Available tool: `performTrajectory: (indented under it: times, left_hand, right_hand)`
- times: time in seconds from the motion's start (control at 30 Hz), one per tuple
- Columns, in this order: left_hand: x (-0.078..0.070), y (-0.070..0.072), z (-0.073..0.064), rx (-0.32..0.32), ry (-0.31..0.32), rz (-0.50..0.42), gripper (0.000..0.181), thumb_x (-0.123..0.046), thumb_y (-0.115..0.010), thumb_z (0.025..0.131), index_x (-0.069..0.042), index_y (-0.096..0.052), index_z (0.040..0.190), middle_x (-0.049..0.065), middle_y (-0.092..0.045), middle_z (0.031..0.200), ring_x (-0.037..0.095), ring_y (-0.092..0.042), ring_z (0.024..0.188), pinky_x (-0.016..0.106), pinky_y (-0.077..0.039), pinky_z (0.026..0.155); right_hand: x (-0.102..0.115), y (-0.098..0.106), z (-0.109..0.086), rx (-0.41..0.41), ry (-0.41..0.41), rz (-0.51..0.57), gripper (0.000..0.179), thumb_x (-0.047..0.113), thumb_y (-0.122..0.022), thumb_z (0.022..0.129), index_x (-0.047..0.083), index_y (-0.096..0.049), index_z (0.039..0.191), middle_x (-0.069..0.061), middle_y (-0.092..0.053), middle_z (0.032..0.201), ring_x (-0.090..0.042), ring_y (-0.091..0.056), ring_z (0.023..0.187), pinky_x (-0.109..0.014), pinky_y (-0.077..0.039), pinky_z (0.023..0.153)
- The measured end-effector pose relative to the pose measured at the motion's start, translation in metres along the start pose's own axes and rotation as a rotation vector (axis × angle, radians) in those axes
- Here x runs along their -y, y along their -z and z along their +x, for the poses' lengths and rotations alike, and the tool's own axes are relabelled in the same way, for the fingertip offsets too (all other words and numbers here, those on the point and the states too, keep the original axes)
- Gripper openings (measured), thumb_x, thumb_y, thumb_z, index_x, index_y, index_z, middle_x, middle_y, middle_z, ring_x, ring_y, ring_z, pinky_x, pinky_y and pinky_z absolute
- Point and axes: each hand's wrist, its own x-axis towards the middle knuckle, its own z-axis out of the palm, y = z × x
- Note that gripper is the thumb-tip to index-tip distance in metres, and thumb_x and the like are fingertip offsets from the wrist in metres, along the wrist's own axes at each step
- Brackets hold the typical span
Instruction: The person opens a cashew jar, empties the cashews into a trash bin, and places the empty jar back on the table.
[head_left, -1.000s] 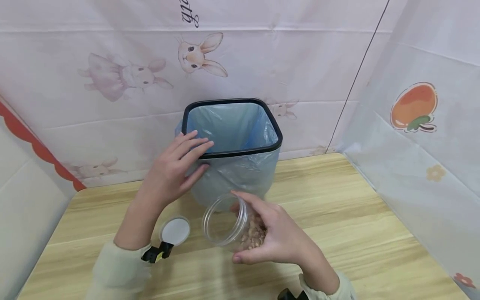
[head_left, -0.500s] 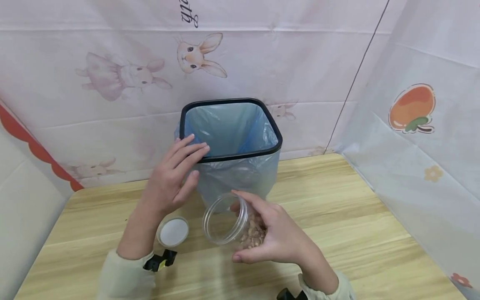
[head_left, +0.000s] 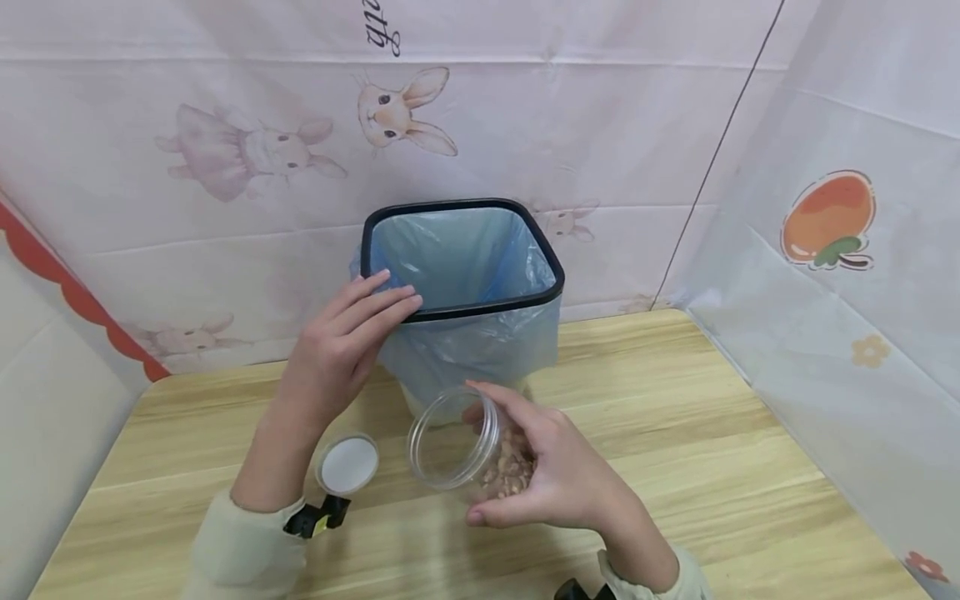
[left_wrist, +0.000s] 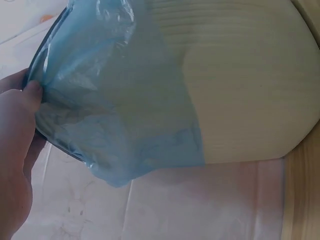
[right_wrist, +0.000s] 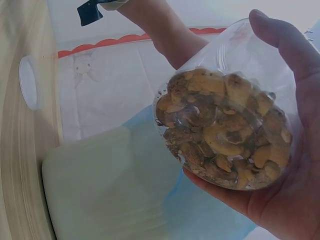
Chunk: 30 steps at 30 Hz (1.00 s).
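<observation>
My left hand (head_left: 330, 350) grips the near-left corner of the black rim (head_left: 487, 310) of a trash bin, fingers over the top. In the left wrist view the thumb (left_wrist: 33, 93) presses the rim from outside. A blue plastic bag (left_wrist: 125, 100) lines the bin and hangs over its pale outer wall (left_wrist: 245, 90). In front of the bin, my right hand (head_left: 551, 467) holds a clear jar (head_left: 453, 442) tilted on its side, mouth to the left. Brown, curved nuts (right_wrist: 220, 130) that look like cashews lie inside the jar, near its bottom.
A round lid with a white disc (head_left: 349, 465) lies on the wooden table (head_left: 637, 450), beside my left wrist. Behind the bin stands a wall covering with printed rabbits (head_left: 397, 112). Another covered wall (head_left: 847, 300) borders the table on the right.
My left hand has shifted slightly left and down along the rim. Its thumb, visible before, is now hidden in the head view. The jar and right hand stay nearly still.
</observation>
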Motion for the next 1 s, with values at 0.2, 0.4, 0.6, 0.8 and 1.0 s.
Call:
performTrajectory:
  times: [0.2, 0.4, 0.6, 0.8, 1.0]
  left_hand:
    - [-0.004, -0.003, -0.005, -0.098, -0.021, -0.017, 0.030, -0.005, -0.052, 0.102, -0.008, -0.069, 0.126, 0.012, -0.067, 0.130, 0.040, -0.056, 0.128, 0.050, -0.041, 0.111]
    - [-0.011, -0.012, -0.009, -0.201, 0.036, -0.048, 0.030, -0.011, -0.046, 0.106, -0.005, -0.071, 0.122, 0.015, -0.064, 0.133, 0.043, -0.052, 0.131, 0.046, -0.040, 0.113]
    - [-0.017, -0.016, -0.010, -0.281, 0.050, -0.050, 0.026, -0.006, -0.051, 0.103, -0.002, -0.072, 0.118, 0.018, -0.066, 0.128, 0.047, -0.055, 0.126, 0.050, -0.041, 0.111]
    - [-0.020, -0.012, -0.008, -0.252, 0.043, -0.026, 0.026, -0.005, -0.053, 0.102, -0.002, -0.071, 0.119, 0.018, -0.068, 0.124, 0.044, -0.057, 0.125, 0.048, -0.043, 0.110]
    - [-0.024, -0.006, -0.006, -0.222, 0.013, 0.043, 0.028, -0.004, -0.052, 0.102, -0.003, -0.071, 0.122, 0.013, -0.071, 0.122, 0.038, -0.061, 0.121, 0.049, -0.044, 0.108]
  right_hand:
    - [-0.001, 0.002, 0.000, 0.001, -0.022, 0.008, 0.105, 0.045, -0.092, 0.065, 0.028, -0.036, 0.152, 0.012, -0.064, 0.123, -0.008, -0.065, 0.109, -0.029, -0.056, 0.090]
    - [-0.001, 0.004, 0.002, 0.000, -0.036, 0.034, 0.104, 0.041, -0.093, 0.066, 0.027, -0.036, 0.152, 0.009, -0.065, 0.123, -0.010, -0.065, 0.110, -0.030, -0.056, 0.091]
    - [-0.001, 0.004, 0.002, -0.010, -0.023, 0.049, 0.103, 0.038, -0.093, 0.066, 0.026, -0.037, 0.152, 0.003, -0.066, 0.123, -0.013, -0.065, 0.110, -0.031, -0.055, 0.092]
    - [-0.002, 0.004, 0.000, -0.021, -0.041, 0.056, 0.103, 0.039, -0.093, 0.066, 0.027, -0.037, 0.152, 0.007, -0.065, 0.124, -0.012, -0.065, 0.111, -0.032, -0.055, 0.092]
    - [-0.004, 0.003, 0.001, -0.021, -0.039, 0.041, 0.103, 0.041, -0.093, 0.066, 0.027, -0.037, 0.151, 0.004, -0.066, 0.123, -0.013, -0.065, 0.111, -0.031, -0.055, 0.092]
